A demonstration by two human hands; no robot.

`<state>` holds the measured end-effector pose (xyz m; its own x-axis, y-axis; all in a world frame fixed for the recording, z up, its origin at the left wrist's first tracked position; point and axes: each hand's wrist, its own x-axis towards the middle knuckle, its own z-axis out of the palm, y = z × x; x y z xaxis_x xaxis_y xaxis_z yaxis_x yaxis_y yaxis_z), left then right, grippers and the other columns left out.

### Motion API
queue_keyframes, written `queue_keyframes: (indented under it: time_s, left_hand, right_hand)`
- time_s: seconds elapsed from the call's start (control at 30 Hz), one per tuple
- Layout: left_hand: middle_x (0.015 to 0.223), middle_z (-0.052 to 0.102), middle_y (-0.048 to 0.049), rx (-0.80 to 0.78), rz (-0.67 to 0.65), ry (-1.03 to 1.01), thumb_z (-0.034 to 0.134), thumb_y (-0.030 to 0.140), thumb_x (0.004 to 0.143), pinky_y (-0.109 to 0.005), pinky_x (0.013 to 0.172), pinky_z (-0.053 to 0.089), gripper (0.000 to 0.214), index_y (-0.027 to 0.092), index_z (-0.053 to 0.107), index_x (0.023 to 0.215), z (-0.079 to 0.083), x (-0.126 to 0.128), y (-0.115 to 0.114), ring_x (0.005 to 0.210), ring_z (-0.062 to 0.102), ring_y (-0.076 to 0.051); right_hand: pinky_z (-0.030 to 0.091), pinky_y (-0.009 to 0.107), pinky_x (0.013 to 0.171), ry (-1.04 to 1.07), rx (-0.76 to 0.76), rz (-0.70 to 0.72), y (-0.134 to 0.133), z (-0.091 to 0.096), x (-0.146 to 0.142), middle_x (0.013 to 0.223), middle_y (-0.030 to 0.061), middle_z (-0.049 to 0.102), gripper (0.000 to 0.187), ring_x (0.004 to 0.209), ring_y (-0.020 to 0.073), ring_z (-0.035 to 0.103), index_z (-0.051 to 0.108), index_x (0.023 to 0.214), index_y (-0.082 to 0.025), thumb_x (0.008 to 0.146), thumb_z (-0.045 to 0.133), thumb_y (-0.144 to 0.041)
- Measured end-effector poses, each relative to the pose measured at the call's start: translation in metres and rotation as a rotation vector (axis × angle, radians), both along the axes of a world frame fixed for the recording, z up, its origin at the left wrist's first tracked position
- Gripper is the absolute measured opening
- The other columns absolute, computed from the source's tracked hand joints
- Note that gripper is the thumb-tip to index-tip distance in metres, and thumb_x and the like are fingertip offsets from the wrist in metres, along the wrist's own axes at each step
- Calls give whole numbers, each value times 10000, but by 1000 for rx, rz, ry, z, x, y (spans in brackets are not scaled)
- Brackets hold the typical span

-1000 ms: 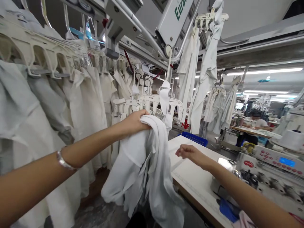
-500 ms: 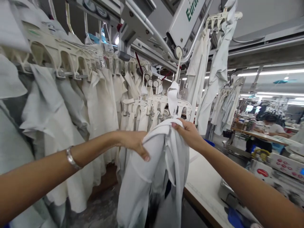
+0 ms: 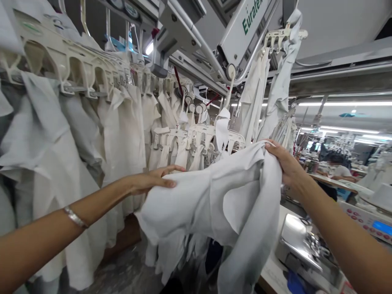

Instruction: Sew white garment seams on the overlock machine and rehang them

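A white cloth garment (image 3: pixel 214 204) is spread wide in front of me, its lower part hanging in loose folds. My right hand (image 3: pixel 284 163) grips its upper right edge. My left hand (image 3: pixel 153 181), with a metal bangle (image 3: pixel 75 217) on the wrist, holds the cloth's left side between thumb and fingers. The garment's full shape is hidden by its folds.
On the left, pale garments (image 3: pixel 122 134) hang from cream plastic hanger clips (image 3: pixel 70 67) on an overhead rail. A Euratex-marked metal arm (image 3: pixel 245 28) sits above. At lower right stands a sewing machine (image 3: pixel 306 245). A co-worker (image 3: pixel 335 171) sits at a table beyond.
My right hand has moved right and my left hand has shifted along the cloth. The garment has gone from a narrow hanging bunch to a wide spread.
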<state>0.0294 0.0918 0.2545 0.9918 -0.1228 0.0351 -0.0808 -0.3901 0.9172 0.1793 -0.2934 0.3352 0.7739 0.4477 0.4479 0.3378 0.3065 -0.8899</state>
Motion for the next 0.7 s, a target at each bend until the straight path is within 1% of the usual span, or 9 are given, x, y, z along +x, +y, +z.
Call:
queue_keyframes:
  time_s: [0.1, 0.27, 0.3, 0.33, 0.4, 0.47, 0.5, 0.6, 0.7]
  left_hand:
    - [647, 418, 38, 31, 22, -108, 724, 509, 821, -181, 490, 231, 421, 170, 620, 1049, 15, 7, -7, 535, 336, -67]
    - [948, 625, -30, 230, -63, -230, 753, 478, 811, -281, 715, 457, 364, 207, 601, 1001, 4, 16, -85, 851, 577, -177]
    - [941, 631, -41, 327, -30, -308, 684, 471, 864, -314, 701, 464, 314, 208, 556, 977, -7, 11, -106, 821, 582, -191]
    - [921, 626, -49, 361, 137, -451, 579, 446, 924, -341, 655, 459, 254, 217, 497, 997, -21, 3, -127, 743, 569, -195]
    - [1231, 551, -119, 429, 343, -925, 460, 304, 976, -397, 844, 495, 287, 242, 402, 1250, -60, -12, -162, 1022, 570, -223]
    - [1297, 468, -131, 638, 310, -1426, 590, 322, 901, -448, 1095, 372, 453, 239, 381, 1295, -107, -21, -186, 1302, 402, -265]
    - [1295, 456, -126, 697, 229, -1508, 637, 349, 862, -445, 1154, 314, 518, 230, 393, 1303, -131, -21, -194, 1361, 337, -278]
    - [1443, 355, -222, 675, 243, -1304, 669, 348, 808, -557, 1147, 315, 768, 157, 271, 1438, -189, -1, -200, 1437, 247, -396]
    - [1354, 521, -195, 552, 299, -1028, 541, 130, 754, -546, 953, 496, 698, 224, 301, 1403, -201, 30, -187, 1253, 533, -375]
  right_hand:
    - [557, 206, 540, 41, -100, 124, 0, 2, 1, 852, 6, 653, 403, 647, 138, 600, 689, 1033, -215, 707, 900, -324]
    - [515, 176, 492, -87, -131, 298, 37, 7, -19, 813, -9, 630, 276, 586, 105, 564, 686, 1158, -274, 895, 759, -315]
    - [508, 178, 483, -105, -133, 313, 44, 9, -23, 802, -5, 623, 285, 572, 103, 552, 678, 1193, -276, 916, 733, -314]
    - [508, 182, 480, -108, -124, 304, 50, 11, -26, 803, -2, 618, 293, 569, 102, 546, 674, 1215, -274, 927, 717, -308]
    - [525, 201, 495, -87, -67, 224, 55, 19, -31, 837, 4, 620, 276, 589, 109, 557, 680, 1198, -263, 924, 701, -285]
    - [548, 220, 525, -70, 12, 123, 52, 28, -35, 879, 7, 623, 243, 627, 120, 576, 686, 1146, -245, 903, 691, -257]
    - [556, 228, 539, -75, 39, 83, 49, 33, -36, 892, 8, 621, 230, 639, 124, 581, 683, 1127, -239, 897, 681, -254]
    - [560, 233, 569, -159, 67, 8, 36, 45, -38, 903, 7, 609, 219, 660, 126, 590, 663, 1107, -238, 893, 660, -283]
    - [566, 235, 608, -258, 44, -69, 18, 53, -30, 932, 13, 605, 282, 721, 139, 609, 629, 1134, -245, 871, 677, -335]
